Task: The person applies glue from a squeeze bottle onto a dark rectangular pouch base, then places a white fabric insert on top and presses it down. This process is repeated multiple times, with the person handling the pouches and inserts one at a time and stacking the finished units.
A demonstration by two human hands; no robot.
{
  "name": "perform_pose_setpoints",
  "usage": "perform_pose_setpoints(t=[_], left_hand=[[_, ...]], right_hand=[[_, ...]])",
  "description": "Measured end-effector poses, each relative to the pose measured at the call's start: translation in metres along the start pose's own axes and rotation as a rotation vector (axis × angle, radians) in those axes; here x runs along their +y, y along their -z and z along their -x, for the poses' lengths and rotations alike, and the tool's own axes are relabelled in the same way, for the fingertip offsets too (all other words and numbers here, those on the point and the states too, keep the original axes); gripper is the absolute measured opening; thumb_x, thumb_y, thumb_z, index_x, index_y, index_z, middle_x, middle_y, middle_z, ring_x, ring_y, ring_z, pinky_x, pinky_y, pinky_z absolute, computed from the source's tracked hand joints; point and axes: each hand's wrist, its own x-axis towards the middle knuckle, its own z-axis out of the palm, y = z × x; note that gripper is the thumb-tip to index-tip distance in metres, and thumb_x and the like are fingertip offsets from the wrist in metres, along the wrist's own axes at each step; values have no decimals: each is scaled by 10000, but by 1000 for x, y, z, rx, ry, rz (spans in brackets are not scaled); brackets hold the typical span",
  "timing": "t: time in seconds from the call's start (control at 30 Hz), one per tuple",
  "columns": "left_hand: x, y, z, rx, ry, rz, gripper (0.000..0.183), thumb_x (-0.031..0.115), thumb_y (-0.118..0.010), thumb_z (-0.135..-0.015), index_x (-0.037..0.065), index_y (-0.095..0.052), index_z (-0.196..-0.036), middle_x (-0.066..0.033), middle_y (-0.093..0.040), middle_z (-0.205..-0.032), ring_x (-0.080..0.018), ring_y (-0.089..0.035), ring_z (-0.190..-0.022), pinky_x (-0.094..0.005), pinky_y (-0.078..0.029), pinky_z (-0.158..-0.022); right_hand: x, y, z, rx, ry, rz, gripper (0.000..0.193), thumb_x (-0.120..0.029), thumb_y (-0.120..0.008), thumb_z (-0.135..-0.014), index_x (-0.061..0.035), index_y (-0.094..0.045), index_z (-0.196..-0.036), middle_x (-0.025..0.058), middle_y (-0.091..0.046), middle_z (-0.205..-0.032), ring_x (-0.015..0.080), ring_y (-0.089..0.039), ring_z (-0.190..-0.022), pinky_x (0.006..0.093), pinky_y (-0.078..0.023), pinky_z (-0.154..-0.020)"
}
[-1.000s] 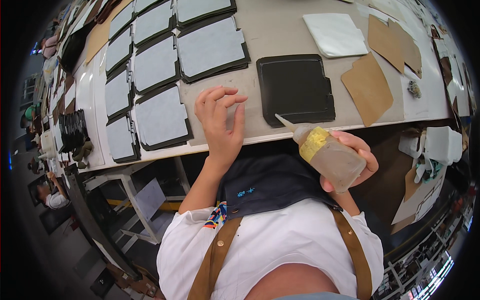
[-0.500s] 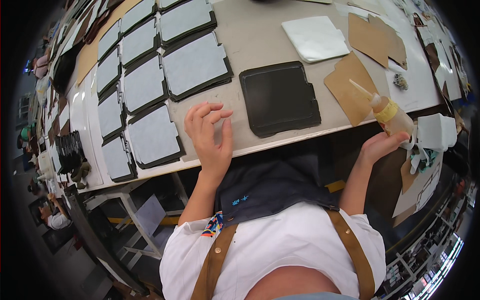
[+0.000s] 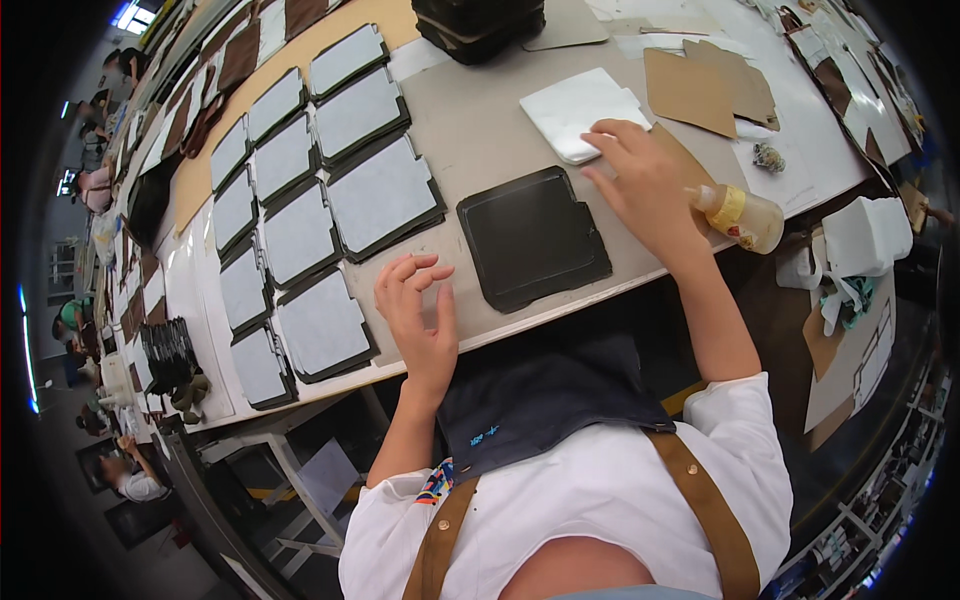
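Observation:
My left hand [image 3: 418, 318] hovers at the table's front edge with loosely curled, parted fingers and nothing in them. Right of it lies a black flat panel [image 3: 533, 240] with notched edges. My right hand [image 3: 640, 185] reaches over the lower right corner of a stack of white sheets [image 3: 565, 105]. Its thumb and fingers are apart; whether the fingertips touch the sheets I cannot tell. Beside my right wrist, a squeeze bottle [image 3: 750, 220] with a yellow band lies on its side, its nozzle toward the wrist. A brown card piece [image 3: 682, 150] is partly hidden behind that hand.
Rows of white sheets on black panels [image 3: 375, 205] cover the table's left part. A dark stack [image 3: 480, 28] stands at the back. More brown card pieces [image 3: 690, 92] lie at the far right, and a white container [image 3: 868, 237] is beyond the table's right edge. Other people work at far left.
My right hand has let go of the bottle, now on its side at the table's right edge, and moved left to the white sheets. The view has shifted; a dark stack shows at the back.

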Motion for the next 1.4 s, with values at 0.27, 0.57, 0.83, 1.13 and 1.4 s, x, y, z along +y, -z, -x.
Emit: perform_pose_setpoints(t=[0.27,0.57,0.83,1.13,1.4], left_hand=[[35,0,-62,-154,-264,42,169,69,-691,-879,108,-697,-1043,-55,-638,-1189,-310,-508,-1243,-456,-315,-1094],[44,-74,-136,-431,-479,-36,330,153,-674,-941,79,-622,-1259,-105,-639,-1293,-307,-531,-1266,-433,-314,-1122],[30,-103,-143,-451,-513,-167,313,179,-687,-933,82,-660,-1229,-72,-659,-1244,-305,-538,-1205,-447,-308,-1121],[35,-105,-155,-477,-538,-251,237,219,-672,-954,96,-719,-1150,-42,-664,-1262,-285,-552,-1186,-464,-322,-1112],[84,-45,-137,-768,344,1090,572,369,-537,-1067,5,-436,-1498,-135,-578,-1418,-223,-582,-1272,-375,-498,-1022]], right_hand=[[21,-28,-10,-120,-4,59,97,-102,-674,-902,-17,-629,-892,107,-652,-908,305,-629,-912,417,-508,-799],[21,-23,-18,-35,-230,-71,118,-132,-672,-909,-20,-646,-886,136,-668,-871,333,-649,-873,437,-506,-785],[40,-13,-34,173,-538,-358,198,-194,-647,-980,1,-680,-989,95,-715,-929,231,-686,-836,367,-533,-720],[81,106,-36,1049,-391,-839,137,-144,-619,-1020,-33,-646,-1094,52,-698,-1052,126,-664,-965,302,-542,-843],[-52,61,-6,220,94,-197,188,-23,-736,-789,-58,-640,-946,87,-642,-1085,263,-673,-958,336,-557,-760]])
